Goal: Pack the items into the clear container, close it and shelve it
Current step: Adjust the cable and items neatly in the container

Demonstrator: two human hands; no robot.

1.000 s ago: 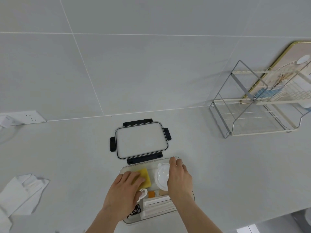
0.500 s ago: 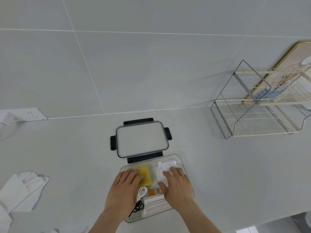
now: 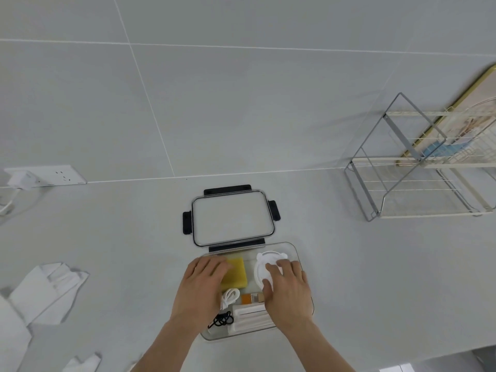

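Note:
The clear container point(image 3: 295, 251) sits open on the counter just in front of me. Inside lie a yellow sponge point(image 3: 237, 273), a round white object point(image 3: 264, 267), a white cord point(image 3: 230, 296), an orange item point(image 3: 249, 298), black rings point(image 3: 222, 320) and white sticks point(image 3: 251, 318). My left hand point(image 3: 201, 288) rests flat on the sponge's left side. My right hand point(image 3: 288, 289) presses flat on the round white object. The lid point(image 3: 233, 217), clear with black latches, lies flat just behind the container.
A wire shelf rack point(image 3: 418, 173) stands at the right against the wall, with a framed board point(image 3: 456, 114) behind it. White cloth or paper point(image 3: 45, 291) lies at the left. A wall socket with a plug point(image 3: 40, 175) is at far left. The counter's front edge runs at lower right.
My right hand slid from the container's far rim back onto the round white object. My left hand stays on the sponge.

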